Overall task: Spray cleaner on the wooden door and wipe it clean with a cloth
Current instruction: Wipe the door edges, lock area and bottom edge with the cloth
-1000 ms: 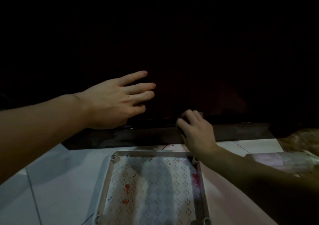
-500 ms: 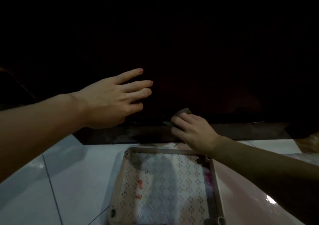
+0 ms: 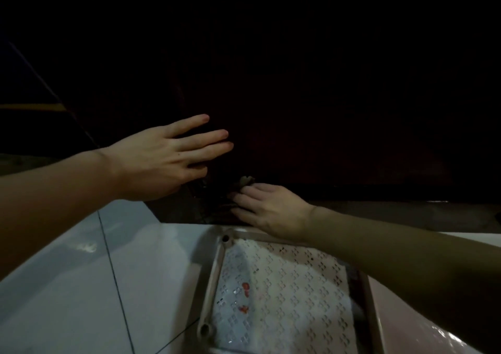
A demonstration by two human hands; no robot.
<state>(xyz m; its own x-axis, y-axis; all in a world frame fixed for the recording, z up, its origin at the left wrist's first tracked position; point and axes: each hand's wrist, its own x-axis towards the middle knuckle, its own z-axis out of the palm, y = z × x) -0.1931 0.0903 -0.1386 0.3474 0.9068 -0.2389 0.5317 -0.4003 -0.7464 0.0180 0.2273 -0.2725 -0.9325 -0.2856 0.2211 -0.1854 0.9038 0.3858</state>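
Our right hand [image 3: 271, 212] pinched the cloth [image 3: 245, 181] at the wooden door [image 3: 325, 109]'s bottom edge, running left-right; left hand [image 3: 162, 158] lay flat, fingers spread, just above-left.

Wooden door [image 3: 311, 96]: very dark, nearly black in dim light, upright, filling upper frame from 9 to 3 o'clock; bottom edge just above dark threshold strip; grain not discernible. Cloth [image 3: 245, 181]: small, crumpled, grey-tan scrap at door's bottom edge, just below frame centre toward 6 o'clock; mostly hidden under fingers, only top tuft showing.
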